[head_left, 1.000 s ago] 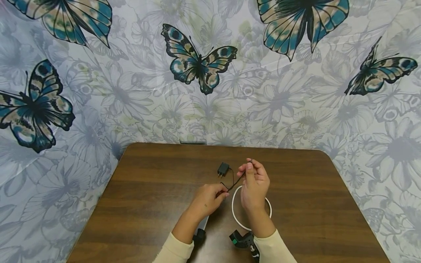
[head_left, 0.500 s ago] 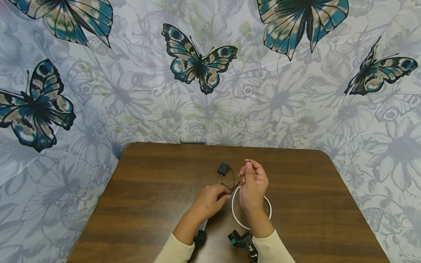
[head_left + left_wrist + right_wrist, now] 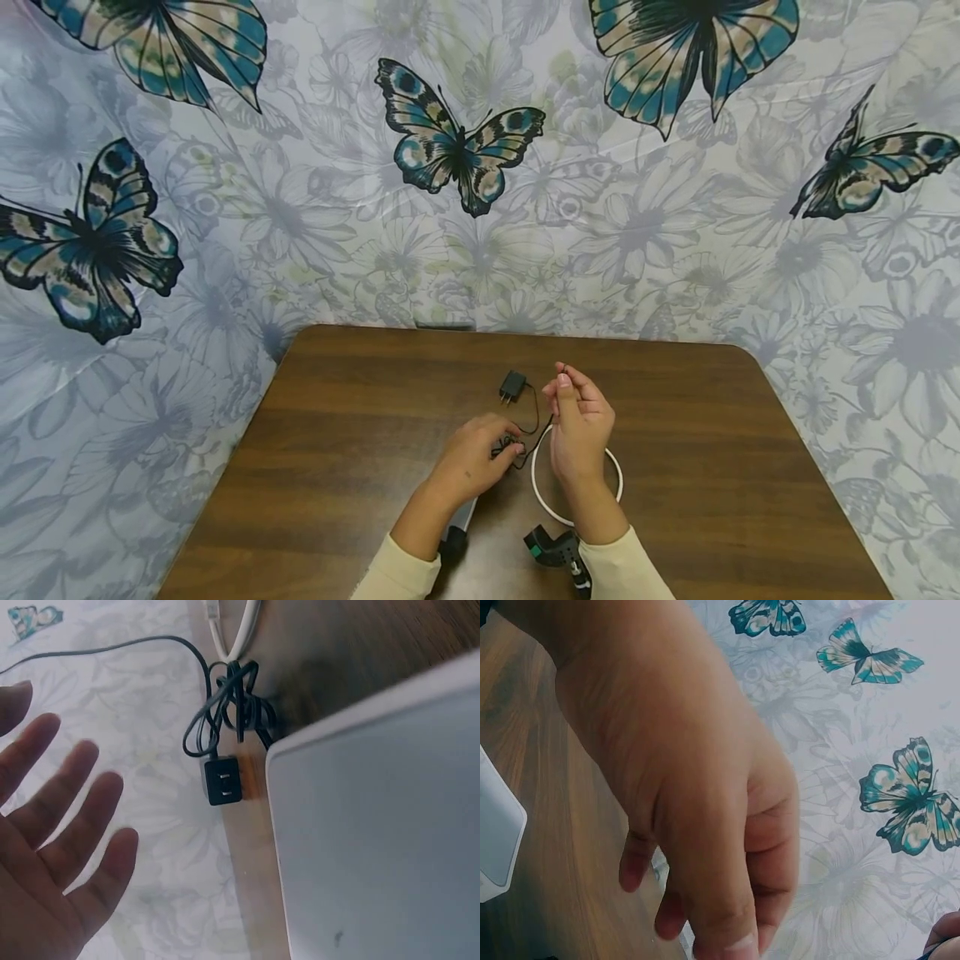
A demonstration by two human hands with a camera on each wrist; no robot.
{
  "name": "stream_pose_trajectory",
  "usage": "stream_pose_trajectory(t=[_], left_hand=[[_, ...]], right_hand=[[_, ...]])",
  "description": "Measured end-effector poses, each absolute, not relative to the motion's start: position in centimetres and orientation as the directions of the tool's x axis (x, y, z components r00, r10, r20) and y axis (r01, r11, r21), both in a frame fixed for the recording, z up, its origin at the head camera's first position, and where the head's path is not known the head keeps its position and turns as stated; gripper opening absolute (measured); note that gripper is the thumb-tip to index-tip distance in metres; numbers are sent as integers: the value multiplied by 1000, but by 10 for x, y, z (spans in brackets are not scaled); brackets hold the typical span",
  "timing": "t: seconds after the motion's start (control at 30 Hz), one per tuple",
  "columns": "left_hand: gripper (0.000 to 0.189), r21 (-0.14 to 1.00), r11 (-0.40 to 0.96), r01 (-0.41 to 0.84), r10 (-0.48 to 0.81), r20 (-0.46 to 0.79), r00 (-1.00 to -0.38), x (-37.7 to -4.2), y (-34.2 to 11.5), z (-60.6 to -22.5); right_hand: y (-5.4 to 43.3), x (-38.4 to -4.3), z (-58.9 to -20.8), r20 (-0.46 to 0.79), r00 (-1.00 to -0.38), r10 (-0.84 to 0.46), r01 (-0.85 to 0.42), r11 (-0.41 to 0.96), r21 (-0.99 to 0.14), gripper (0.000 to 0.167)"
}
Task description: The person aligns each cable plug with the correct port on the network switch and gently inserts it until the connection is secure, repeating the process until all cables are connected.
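A black power adapter [image 3: 512,385] with two flat prongs lies on the table, its thin black cord [image 3: 97,651] running to my right hand [image 3: 582,425]. That hand pinches the cord near its end between thumb and fingertips. My left hand [image 3: 471,454] is spread, its fingers [image 3: 82,832] loosely straight in the left wrist view. The coiled part of the cord [image 3: 232,705] shows apart from those fingers there. In the head view the coil overlaps the gap between thumb and index finger. The right wrist view hides the cord behind my right hand.
A white cable loop [image 3: 535,479] lies around my right wrist's place on the table [image 3: 712,467]. A black device with a green mark [image 3: 551,547] is near my right sleeve. A flat white-grey box [image 3: 382,817] sits under my left forearm.
My left fingers have opened from the cord, and its coil now shows between thumb and fingers. My right hand keeps its pinch at nearly the same place.
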State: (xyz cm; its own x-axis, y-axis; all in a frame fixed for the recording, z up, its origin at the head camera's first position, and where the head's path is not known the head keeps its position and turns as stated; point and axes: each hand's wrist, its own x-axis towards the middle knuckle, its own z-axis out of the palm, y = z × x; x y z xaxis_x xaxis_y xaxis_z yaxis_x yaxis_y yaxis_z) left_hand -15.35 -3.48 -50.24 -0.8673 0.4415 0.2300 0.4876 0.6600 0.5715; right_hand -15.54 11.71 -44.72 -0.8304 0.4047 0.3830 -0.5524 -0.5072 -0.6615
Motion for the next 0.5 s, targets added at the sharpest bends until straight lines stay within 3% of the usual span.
stream_pose_trajectory(t=[0.3, 0.5], left_hand=[[47, 558, 712, 427, 405, 171, -898, -154, -45, -508], [54, 562, 724, 400, 390, 146, -909, -152, -51, -510]], right_hand=[[121, -156, -450, 426, -813, 397, -579, -476, -662, 17], [121, -156, -450, 432, -810, 397, -583, -461, -670, 17]])
